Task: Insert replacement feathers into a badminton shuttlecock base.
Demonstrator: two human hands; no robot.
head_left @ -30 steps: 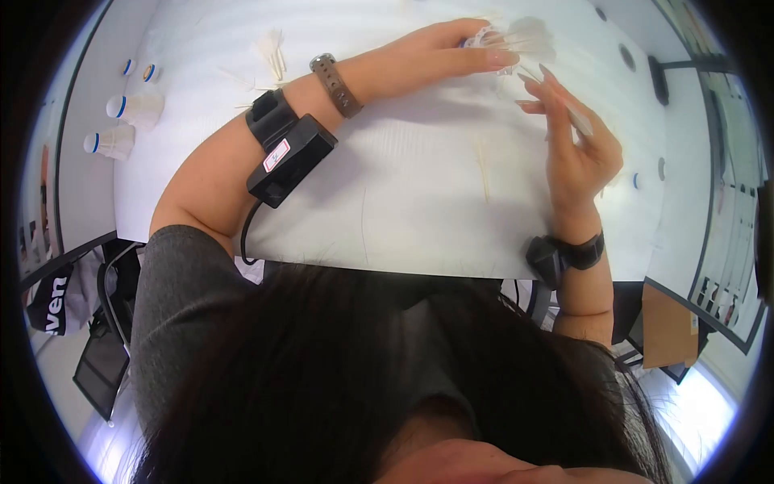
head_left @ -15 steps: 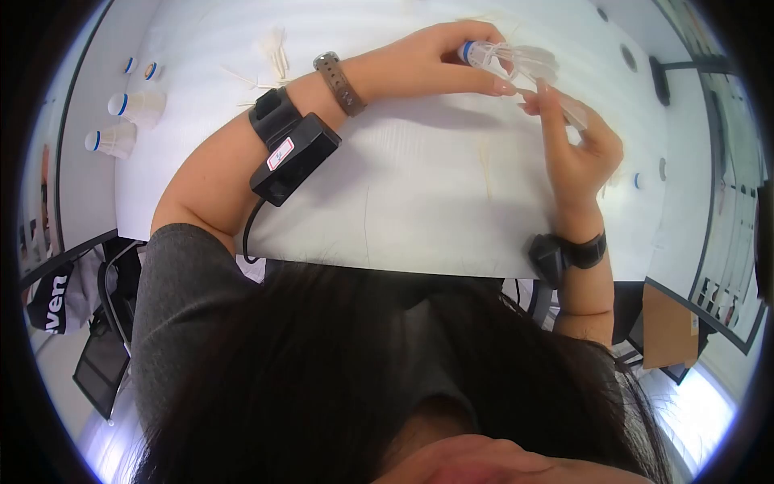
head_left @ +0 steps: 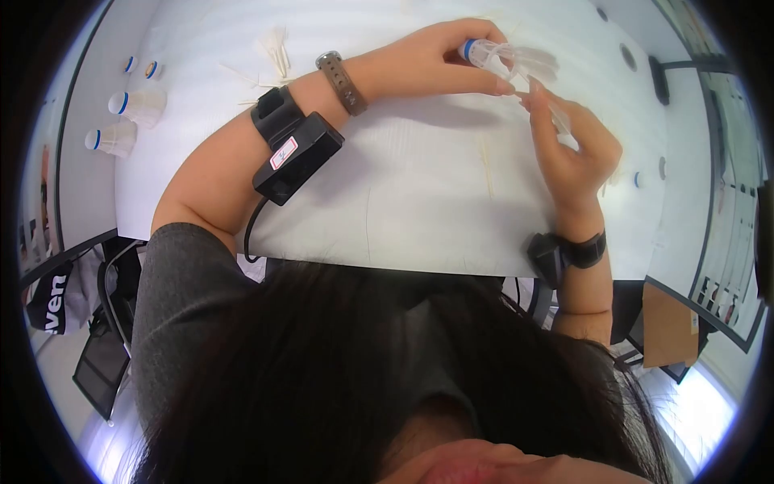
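Observation:
My left hand (head_left: 439,60) is closed around a shuttlecock (head_left: 482,53) near the far right of the table, its blue-banded cork end pointing left. The feathers of this shuttlecock fan out to the right, with gaps between some of them. Just below and to the right, my right hand (head_left: 582,153) pinches a single white feather (head_left: 558,119). The shaft end of that feather is close to the left thumb and the shuttlecock's side; whether it touches the cork is hidden.
On the left of the white table (head_left: 387,202) are a shuttlecock (head_left: 147,107), another shuttlecock (head_left: 114,139) and two small blue-banded corks (head_left: 152,70). Loose feathers (head_left: 276,55) lie beyond my left forearm. A small blue-banded piece (head_left: 638,180) is at the right.
My right hand has shifted slightly left, bringing the feather closer to the shuttlecock. The left hand and the shuttlecock have hardly moved.

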